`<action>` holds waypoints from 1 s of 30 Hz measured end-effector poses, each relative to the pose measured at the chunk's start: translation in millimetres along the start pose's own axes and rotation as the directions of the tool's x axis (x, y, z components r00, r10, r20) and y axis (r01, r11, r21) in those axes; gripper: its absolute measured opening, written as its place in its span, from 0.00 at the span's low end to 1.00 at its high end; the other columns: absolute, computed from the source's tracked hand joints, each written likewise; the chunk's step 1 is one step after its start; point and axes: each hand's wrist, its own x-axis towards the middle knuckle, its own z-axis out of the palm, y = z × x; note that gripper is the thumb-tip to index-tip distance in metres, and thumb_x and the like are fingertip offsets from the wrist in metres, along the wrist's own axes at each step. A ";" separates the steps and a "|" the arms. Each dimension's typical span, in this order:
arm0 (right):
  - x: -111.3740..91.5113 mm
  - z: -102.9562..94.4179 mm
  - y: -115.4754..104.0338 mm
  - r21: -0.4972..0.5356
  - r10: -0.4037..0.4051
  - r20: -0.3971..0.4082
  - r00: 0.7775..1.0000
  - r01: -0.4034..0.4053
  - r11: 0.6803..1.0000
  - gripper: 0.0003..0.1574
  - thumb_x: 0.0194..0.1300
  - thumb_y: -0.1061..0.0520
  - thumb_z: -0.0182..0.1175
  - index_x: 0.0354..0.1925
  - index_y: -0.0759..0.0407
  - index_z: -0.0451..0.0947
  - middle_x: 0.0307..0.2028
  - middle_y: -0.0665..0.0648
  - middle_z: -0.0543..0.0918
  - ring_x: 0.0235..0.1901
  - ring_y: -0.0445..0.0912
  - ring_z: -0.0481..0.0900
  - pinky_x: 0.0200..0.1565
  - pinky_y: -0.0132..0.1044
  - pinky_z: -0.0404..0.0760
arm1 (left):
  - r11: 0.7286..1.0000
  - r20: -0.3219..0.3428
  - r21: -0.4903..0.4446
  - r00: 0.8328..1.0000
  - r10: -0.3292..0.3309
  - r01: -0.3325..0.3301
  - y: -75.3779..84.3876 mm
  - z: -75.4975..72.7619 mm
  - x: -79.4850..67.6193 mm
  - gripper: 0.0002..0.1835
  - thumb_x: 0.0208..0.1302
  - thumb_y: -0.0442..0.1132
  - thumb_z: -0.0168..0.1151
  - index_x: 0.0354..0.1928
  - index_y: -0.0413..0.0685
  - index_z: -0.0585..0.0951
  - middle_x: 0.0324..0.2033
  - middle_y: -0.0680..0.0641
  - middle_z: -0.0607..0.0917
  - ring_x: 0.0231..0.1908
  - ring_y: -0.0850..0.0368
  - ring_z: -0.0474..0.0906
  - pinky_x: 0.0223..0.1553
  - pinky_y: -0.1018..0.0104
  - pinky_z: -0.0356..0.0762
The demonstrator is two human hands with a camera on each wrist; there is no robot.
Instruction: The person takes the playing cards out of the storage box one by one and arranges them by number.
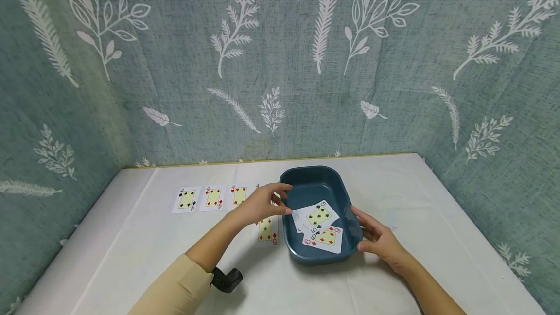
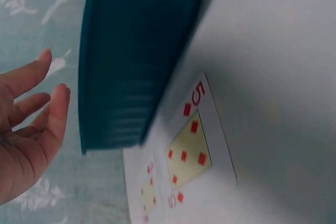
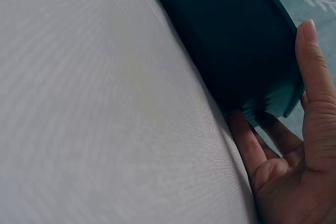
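A dark blue plastic bin lies on the table with several playing cards inside. On top is a five of spades, overlapping a red diamond card. My left hand hovers at the bin's left rim, fingers spread and nothing between them; the left wrist view shows its fingers apart from the bin. My right hand holds the bin's right side, with fingers against the outer wall and the thumb by the rim. A five of diamonds lies just left of the bin.
A row of fours runs along the left of the white table: four of spades, four of diamonds, four of hearts. Another card there is mostly hidden behind my left hand. Leaf-patterned cloth surrounds the back and sides.
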 end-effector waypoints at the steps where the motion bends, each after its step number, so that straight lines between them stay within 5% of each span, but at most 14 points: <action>1: 0.1 0.7 -0.1 -0.001 0.007 -0.001 1.000 -0.007 1.000 0.51 0.58 0.48 0.67 0.71 0.59 0.55 0.63 0.77 0.63 0.52 0.37 0.75 0.53 0.24 0.70 | 1.000 0.007 0.001 1.000 0.002 -0.002 1.4 2.0 2.3 0.31 0.57 0.38 0.69 0.63 0.42 0.71 0.49 0.37 0.79 0.41 0.54 0.79 0.36 0.66 0.78; 11: -0.7 0.6 1.0 -0.008 0.014 0.003 1.000 -0.014 1.000 0.50 0.58 0.47 0.66 0.71 0.58 0.54 0.63 0.76 0.64 0.52 0.38 0.75 0.53 0.25 0.71 | 0.998 0.074 0.047 0.996 0.039 -0.042 15.8 30.0 28.1 0.32 0.56 0.37 0.69 0.63 0.39 0.71 0.50 0.37 0.79 0.44 0.50 0.80 0.40 0.64 0.80; 22: 0.8 -2.8 3.1 0.014 -0.039 0.019 0.999 0.039 0.999 0.49 0.59 0.53 0.67 0.71 0.59 0.54 0.62 0.78 0.64 0.51 0.38 0.76 0.52 0.25 0.72 | 0.998 0.088 0.059 0.996 0.009 -0.014 21.2 57.4 56.6 0.36 0.53 0.35 0.71 0.64 0.37 0.69 0.51 0.37 0.78 0.49 0.48 0.78 0.46 0.62 0.78; 30: 0.7 -3.1 3.7 0.015 -0.040 0.028 0.999 0.040 0.999 0.49 0.60 0.53 0.66 0.72 0.60 0.53 0.62 0.78 0.63 0.51 0.38 0.76 0.52 0.25 0.72 | 0.948 0.097 0.308 0.988 -0.119 0.084 20.9 73.5 66.3 0.42 0.48 0.41 0.75 0.66 0.47 0.68 0.57 0.42 0.74 0.56 0.50 0.73 0.53 0.58 0.74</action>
